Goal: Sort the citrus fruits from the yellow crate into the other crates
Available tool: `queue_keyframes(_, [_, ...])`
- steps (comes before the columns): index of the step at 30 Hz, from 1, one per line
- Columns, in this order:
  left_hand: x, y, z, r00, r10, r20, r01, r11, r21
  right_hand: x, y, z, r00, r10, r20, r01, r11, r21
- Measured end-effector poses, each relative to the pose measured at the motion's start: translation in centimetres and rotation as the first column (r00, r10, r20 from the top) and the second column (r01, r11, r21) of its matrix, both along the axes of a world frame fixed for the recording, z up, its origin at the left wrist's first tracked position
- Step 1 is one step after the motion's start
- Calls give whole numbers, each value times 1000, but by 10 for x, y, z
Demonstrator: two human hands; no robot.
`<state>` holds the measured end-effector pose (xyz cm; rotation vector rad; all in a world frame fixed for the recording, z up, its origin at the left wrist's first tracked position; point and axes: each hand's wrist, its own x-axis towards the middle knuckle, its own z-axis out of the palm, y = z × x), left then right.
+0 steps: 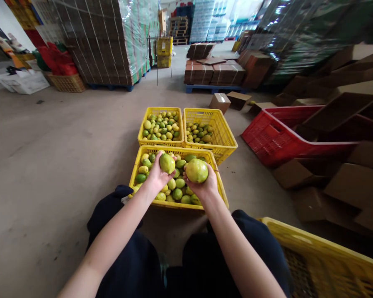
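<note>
My left hand (155,176) grips a green-yellow fruit (167,163) above the nearest yellow crate (136,163). My right hand (205,186) holds a larger yellow-green fruit (197,170) beside it, over the same crate. That crate is full of green and yellow fruits (177,188). Beyond it stand two more yellow crates side by side: the left one (141,128) heaped with fruit, the right one (225,132) with a smaller pile at its bottom. I sit on the floor in dark trousers with my knees on either side of the near crate.
A red crate (267,140) lies tilted to the right among brown cardboard boxes (345,186). Another yellow crate (323,256) sits at my right knee. Wrapped pallets of flat cartons (102,45) stand at the back left, low carton stacks (214,72) behind. Bare concrete floor lies to the left.
</note>
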<state>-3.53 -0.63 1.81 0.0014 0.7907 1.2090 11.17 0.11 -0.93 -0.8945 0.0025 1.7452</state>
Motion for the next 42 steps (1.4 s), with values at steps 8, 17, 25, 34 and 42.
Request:
queue_keyframes(8, [1, 3, -10, 999, 32, 27, -32, 999, -6, -6, 0, 6, 998, 34, 49, -33, 999, -28])
queue_keyframes(17, [1, 4, 1, 987, 163, 3, -162, 983, -81, -7, -6, 25, 994, 38, 106, -22, 990, -141])
queue_keyframes(25, [2, 1, -5, 999, 42, -12, -43, 999, -33, -6, -5, 24, 996, 10, 92, 4, 988, -152])
queue_keyframes(34, [-1, 3, -3, 995, 101, 26, -100, 994, -39, -6, -5, 23, 997, -27, 71, 33, 995, -90])
queue_keyframes(42, [1, 3, -5, 998, 34, 54, -36, 999, 29, -7, -6, 26, 998, 23, 53, -19, 996, -83])
